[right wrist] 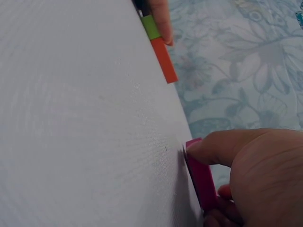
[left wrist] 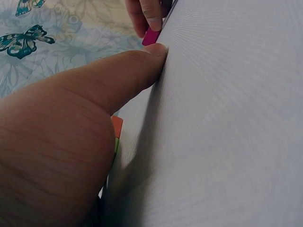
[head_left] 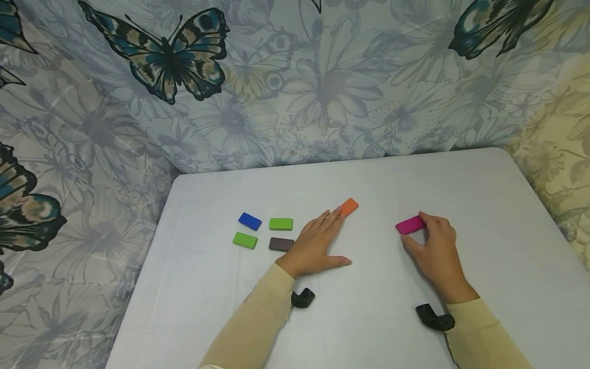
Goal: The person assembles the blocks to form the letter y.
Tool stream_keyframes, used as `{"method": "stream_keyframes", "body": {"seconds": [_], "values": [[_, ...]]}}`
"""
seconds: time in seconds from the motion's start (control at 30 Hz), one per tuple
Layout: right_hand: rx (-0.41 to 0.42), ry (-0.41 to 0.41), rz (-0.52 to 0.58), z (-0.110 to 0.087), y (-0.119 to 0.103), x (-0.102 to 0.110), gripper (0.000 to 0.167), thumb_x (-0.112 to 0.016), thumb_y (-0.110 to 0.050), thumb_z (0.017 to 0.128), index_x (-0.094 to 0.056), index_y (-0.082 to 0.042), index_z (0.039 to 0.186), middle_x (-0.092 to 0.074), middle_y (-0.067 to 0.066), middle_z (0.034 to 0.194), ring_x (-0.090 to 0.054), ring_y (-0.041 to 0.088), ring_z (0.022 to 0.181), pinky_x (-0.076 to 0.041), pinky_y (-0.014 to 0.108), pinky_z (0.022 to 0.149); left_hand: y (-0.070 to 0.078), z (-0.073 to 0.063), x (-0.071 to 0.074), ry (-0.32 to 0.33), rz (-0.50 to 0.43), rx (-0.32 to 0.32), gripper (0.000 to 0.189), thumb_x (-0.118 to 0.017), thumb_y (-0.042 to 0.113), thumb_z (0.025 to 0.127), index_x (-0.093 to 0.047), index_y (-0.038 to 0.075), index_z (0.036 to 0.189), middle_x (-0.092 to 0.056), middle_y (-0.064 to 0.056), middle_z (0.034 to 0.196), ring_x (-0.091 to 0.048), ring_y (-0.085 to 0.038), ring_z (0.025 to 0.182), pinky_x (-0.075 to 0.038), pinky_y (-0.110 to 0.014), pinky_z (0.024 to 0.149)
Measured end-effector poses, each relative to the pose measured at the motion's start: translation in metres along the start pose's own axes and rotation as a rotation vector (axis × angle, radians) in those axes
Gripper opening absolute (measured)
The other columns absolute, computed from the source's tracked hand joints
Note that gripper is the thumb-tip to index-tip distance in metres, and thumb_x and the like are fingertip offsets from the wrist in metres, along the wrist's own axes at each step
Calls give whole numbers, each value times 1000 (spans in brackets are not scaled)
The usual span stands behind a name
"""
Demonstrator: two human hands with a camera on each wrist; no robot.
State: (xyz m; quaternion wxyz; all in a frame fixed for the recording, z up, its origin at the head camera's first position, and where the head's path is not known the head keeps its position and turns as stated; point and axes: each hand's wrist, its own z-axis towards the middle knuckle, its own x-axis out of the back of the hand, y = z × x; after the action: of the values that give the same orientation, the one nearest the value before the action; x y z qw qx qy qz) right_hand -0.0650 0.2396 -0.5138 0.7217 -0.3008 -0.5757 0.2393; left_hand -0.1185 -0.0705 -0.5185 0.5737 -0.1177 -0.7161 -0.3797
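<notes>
A patterned backdrop [head_left: 329, 87] with printed butterflies is rising behind the far edge of the white-covered table [head_left: 369, 318]. Two beige sleeves [head_left: 260, 312] are extending over the near half of the table. The left hand [head_left: 315, 246] is spreading flat above the middle, gripping nothing, its straight fingertips seemingly touching one end of the orange rectangular block [head_left: 351, 206]. The right hand [head_left: 437, 248] is holding the magenta rectangular block [head_left: 408, 226] in a narrow pinch between thumb and fingers, toward the right edge; whether that block is touching the table cannot be told. A black wrist device [head_left: 302, 298] is showing at each cuff.

Four more blocks are lying apart in a loose two-by-two cluster toward the left edge: the blue block [head_left: 249, 221] nearest the far left corner, one green block [head_left: 281, 224] beside it, the other green block [head_left: 245, 240] on the near side, and the dark grey block [head_left: 278, 244], which the left hand is partly covering.

The work is seemingly standing partway: the cluster is lying free of any grip, the orange block is resting outside it under the fingertips, and the magenta block is not yet being released. No blocks are being stacked.
</notes>
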Motion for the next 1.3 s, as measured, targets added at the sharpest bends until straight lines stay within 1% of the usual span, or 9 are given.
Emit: {"method": "stream_keyframes", "body": {"seconds": [0.13, 0.33, 0.57, 0.7, 0.93, 1.1, 1.3], "values": [[24, 9, 16, 0, 0, 0, 67, -81, -2, 93, -49, 20, 147, -44, 42, 141, -40, 60, 132, -39, 75, 103, 0, 0, 0, -2, 4, 2, 111, -67, 72, 99, -12, 15, 176, 10, 7, 181, 1, -21, 166, -13, -45, 131], [64, 26, 58, 3, -1, 0, 66, -80, 0, 93, -49, 20, 148, -45, 41, 140, -45, 59, 130, -39, 74, 108, 0, 1, 0, -14, 7, 10, 111, -66, 72, 99, -10, 15, 176, 11, 7, 181, 3, -20, 165, -11, -44, 131], [84, 27, 72, 7, -10, 0, 66, -81, 1, 93, -51, 18, 149, -47, 37, 140, -51, 53, 125, -47, 70, 101, -1, 2, 0, -10, 10, 11, 111, -66, 72, 99, -10, 16, 176, 11, 8, 181, 3, -19, 165, -12, -44, 131], [84, 14, 83, 10, -15, 1, 66, -81, 2, 94, -50, 18, 150, -47, 36, 140, -54, 52, 122, -48, 69, 101, -1, 2, 0, -13, 14, 14, 111, -66, 72, 99, -10, 16, 177, 12, 9, 181, 4, -18, 165, -11, -43, 131], [119, 12, 75, 18, -19, 2, 66, -81, 2, 95, -49, 18, 150, -47, 37, 140, -54, 54, 121, -48, 71, 100, 0, 1, 1, -19, 26, 14, 111, -68, 71, 99, -11, 14, 176, 12, 8, 181, 2, -20, 165, -8, -41, 131], [137, 19, 77, 26, -24, 1, 66, -82, 3, 94, -50, 18, 150, -47, 36, 139, -55, 52, 120, -49, 70, 100, 1, 1, 1, -20, 37, 15, 111, -68, 71, 99, -11, 14, 176, 11, 7, 181, 2, -20, 166, -7, -39, 131], [150, -8, 75, 35, -29, -5, 64, -82, 4, 93, -52, 17, 148, -48, 36, 138, -54, 51, 121, -50, 70, 100, 2, 1, 2, -19, 39, 17, 111, -67, 72, 99, -13, 14, 176, 8, 6, 182, 0, -21, 166, -6, -39, 131]]}}
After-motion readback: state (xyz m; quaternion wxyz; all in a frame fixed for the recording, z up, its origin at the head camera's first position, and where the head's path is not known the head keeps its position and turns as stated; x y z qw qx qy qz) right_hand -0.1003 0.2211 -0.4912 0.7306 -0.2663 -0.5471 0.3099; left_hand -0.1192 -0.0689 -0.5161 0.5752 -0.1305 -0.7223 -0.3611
